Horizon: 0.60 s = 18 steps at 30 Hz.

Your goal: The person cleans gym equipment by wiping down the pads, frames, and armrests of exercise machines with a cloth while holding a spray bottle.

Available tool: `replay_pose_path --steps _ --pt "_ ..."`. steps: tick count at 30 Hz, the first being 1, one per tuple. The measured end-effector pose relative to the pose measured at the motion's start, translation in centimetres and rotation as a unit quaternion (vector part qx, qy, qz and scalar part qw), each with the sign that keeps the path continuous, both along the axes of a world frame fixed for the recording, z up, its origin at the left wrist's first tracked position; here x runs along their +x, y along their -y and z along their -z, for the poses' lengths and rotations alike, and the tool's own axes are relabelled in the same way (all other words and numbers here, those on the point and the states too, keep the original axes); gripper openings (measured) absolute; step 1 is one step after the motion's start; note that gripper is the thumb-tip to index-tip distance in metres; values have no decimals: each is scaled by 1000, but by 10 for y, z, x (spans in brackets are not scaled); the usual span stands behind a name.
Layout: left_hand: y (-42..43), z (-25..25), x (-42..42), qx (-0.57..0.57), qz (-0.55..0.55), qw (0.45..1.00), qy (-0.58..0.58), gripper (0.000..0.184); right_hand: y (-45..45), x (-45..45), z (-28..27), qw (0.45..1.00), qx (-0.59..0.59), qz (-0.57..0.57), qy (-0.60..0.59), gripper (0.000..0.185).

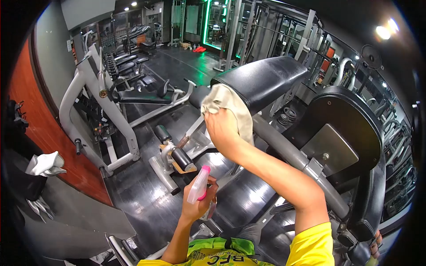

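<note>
My right hand [222, 126] is closed on a beige cloth [235, 104], which bunches against the near end of a black padded bench [266, 80]. Part of the cloth hangs down from my fingers. Lower and to the left, my left hand [197, 199] grips a translucent spray bottle [199, 188] with a pink top, held tilted above the floor. Below the bench pad are foam leg rollers [183, 158] on a grey metal frame.
A round-topped black pad with a metal plate [330, 142] stands close on the right. At left are a grey machine frame [73, 97] and a white cloth-like item [46, 164]. Gym machines and dumbbells [111, 66] fill the back. Weight plates [287, 116] lie on the floor.
</note>
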<state>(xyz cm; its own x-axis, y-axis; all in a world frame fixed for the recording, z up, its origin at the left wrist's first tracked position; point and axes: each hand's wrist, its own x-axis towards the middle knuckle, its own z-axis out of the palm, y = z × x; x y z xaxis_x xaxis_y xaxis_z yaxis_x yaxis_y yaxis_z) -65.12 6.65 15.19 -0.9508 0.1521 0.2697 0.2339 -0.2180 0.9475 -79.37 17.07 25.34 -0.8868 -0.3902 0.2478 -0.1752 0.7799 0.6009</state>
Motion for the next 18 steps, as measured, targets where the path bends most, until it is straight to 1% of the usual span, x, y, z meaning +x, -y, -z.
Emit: replay_pose_path --steps 1,2,3,4,5,6,7,9,10,11,12,13,14,15,16,17,18 --pt "1 2 0 1 2 1000 2 17 -3 13 -3 1000 1 2 2 29" --pt "2 4 -1 -3 6 1000 6 17 -8 28 -8 992 37 -1 -117 30" --pt "2 5 -2 -7 11 1000 8 17 -12 41 -13 969 73 -3 -235 30" --pt "2 5 -3 -7 16 1000 8 17 -13 52 -18 969 75 1 -235 30" --pt "2 3 -3 8 21 1000 20 17 -14 62 -23 989 73 47 -121 32" --pt "3 3 -3 24 25 999 35 16 -14 68 -24 993 69 91 -5 34" --pt "3 4 -4 26 25 999 36 16 -16 74 -24 993 71 91 -4 34" --pt "4 7 -5 38 10 999 29 16 -20 80 -23 989 -11 -32 -142 27" --pt "5 6 -5 40 11 999 29 16 -20 75 -19 989 -9 -32 -141 27" --pt "6 4 -4 49 -2 999 20 15 -18 66 -11 975 -214 -40 -49 26" --pt "7 3 -4 56 -16 998 12 15 -14 55 -1 910 -409 -46 46 25" --pt "6 15 -5 61 -48 997 20 14 -10 45 7 798 -584 -49 139 24" --pt "6 14 -4 60 -49 997 21 14 -6 34 8 798 -585 -49 140 24" --pt "7 12 -2 61 -74 995 20 14 -2 19 5 933 -331 -64 123 27" --pt "6 10 -1 63 -99 993 17 13 -3 6 4 992 -49 -73 95 30" --pt "5 9 -1 63 -99 993 15 13 -9 -11 14 992 -49 -72 93 30" --pt "5 9 1 66 -95 993 11 14 -17 -30 32 990 60 -99 -82 32"
